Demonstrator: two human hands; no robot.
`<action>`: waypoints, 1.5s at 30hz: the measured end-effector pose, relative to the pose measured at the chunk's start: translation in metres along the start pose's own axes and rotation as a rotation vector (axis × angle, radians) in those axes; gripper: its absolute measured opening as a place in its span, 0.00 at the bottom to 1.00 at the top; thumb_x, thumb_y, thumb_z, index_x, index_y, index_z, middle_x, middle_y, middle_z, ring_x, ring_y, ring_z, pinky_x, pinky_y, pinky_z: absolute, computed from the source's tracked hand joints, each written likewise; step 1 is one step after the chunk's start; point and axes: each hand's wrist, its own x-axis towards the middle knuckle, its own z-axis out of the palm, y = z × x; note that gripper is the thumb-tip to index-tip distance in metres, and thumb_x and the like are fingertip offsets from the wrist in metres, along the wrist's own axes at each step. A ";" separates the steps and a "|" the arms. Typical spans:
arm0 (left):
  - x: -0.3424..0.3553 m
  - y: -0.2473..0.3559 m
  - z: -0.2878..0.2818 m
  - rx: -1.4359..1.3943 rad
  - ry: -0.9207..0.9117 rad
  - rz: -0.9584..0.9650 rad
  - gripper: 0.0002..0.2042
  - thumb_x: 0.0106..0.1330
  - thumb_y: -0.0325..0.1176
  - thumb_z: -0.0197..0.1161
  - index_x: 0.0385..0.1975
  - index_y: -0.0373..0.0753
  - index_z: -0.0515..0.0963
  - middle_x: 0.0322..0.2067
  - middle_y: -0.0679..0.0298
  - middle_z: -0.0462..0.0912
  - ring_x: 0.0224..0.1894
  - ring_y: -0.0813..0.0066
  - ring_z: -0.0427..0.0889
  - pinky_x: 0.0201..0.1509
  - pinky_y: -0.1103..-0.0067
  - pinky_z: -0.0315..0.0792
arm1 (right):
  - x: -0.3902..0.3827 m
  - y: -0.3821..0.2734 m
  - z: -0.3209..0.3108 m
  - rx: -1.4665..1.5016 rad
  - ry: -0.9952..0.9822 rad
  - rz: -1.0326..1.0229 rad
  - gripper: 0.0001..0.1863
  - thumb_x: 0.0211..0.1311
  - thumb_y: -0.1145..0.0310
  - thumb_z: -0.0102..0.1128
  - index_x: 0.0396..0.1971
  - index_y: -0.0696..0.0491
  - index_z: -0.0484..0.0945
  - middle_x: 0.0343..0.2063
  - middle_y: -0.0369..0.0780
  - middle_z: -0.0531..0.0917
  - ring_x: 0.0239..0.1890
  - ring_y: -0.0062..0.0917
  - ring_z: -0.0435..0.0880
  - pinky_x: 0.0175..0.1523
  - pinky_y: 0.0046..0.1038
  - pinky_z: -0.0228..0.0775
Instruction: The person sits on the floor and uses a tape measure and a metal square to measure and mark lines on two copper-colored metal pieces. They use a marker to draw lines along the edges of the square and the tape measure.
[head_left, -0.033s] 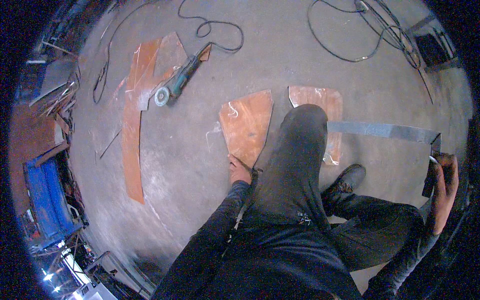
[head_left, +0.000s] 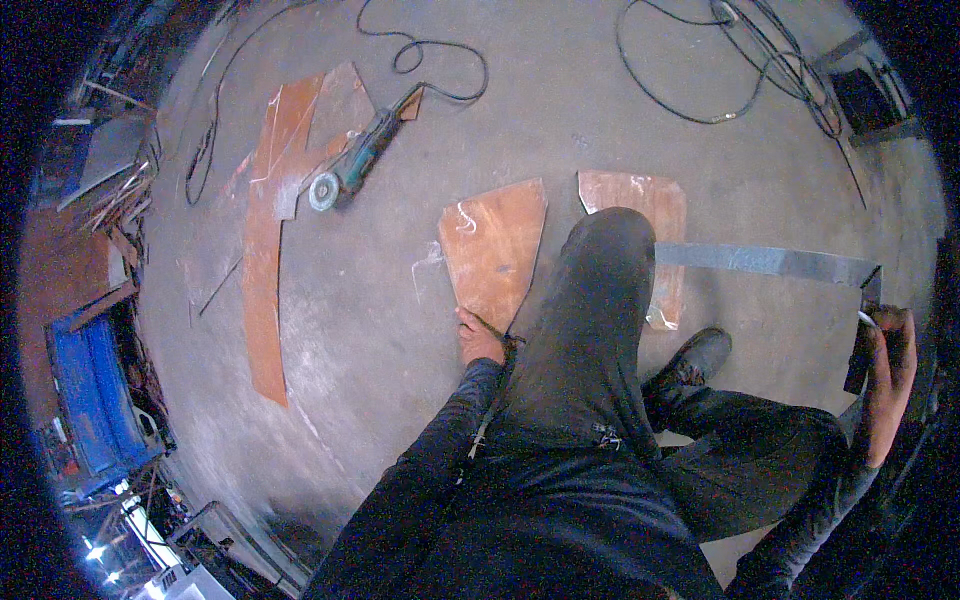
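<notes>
A rust-orange tapered steel plate [head_left: 492, 235] with white markings lies left of my bent knee. My left hand [head_left: 480, 342] is at its lower end, fingers curled by a thin dark item I cannot make out. A second plate [head_left: 625, 190] lies partly under that knee. A long flat grey metal square [head_left: 770, 257] runs rightward across this plate to a corner above my right hand [head_left: 887, 350], whose fingers are closed on a thin white marker-like stick beside it.
An angle grinder [head_left: 362, 155] with a cord lies up left, beside long cut steel pieces [head_left: 264, 330]. Coiled hoses [head_left: 690, 110] lie top right. Scrap metal [head_left: 95, 250] and a blue metal object [head_left: 95, 400] line the left side, and my boot [head_left: 700, 355] is below the square.
</notes>
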 end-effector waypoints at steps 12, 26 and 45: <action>-0.004 0.017 -0.031 0.024 -0.104 -0.006 0.52 0.62 0.30 0.64 0.74 0.26 0.27 0.52 0.36 0.72 0.50 0.42 0.81 0.56 0.63 0.77 | -0.002 -0.014 0.005 0.023 0.096 0.085 0.09 0.75 0.70 0.57 0.48 0.58 0.76 0.41 0.34 0.78 0.44 0.18 0.74 0.54 0.19 0.65; 0.027 -0.062 -0.107 -0.391 -0.579 0.203 0.56 0.56 0.34 0.66 0.77 0.33 0.29 0.65 0.33 0.68 0.68 0.43 0.70 0.69 0.68 0.67 | -0.004 0.001 0.005 0.083 0.157 0.108 0.20 0.73 0.71 0.58 0.61 0.59 0.73 0.49 0.37 0.80 0.51 0.20 0.76 0.60 0.22 0.66; 0.015 -0.070 -0.146 -0.602 -0.650 0.176 0.17 0.65 0.28 0.57 0.54 0.33 0.77 0.46 0.60 0.84 0.46 0.67 0.85 0.52 0.70 0.81 | -0.002 0.021 -0.001 -0.150 0.188 -0.038 0.26 0.74 0.70 0.59 0.69 0.58 0.69 0.52 0.37 0.80 0.53 0.21 0.76 0.62 0.22 0.66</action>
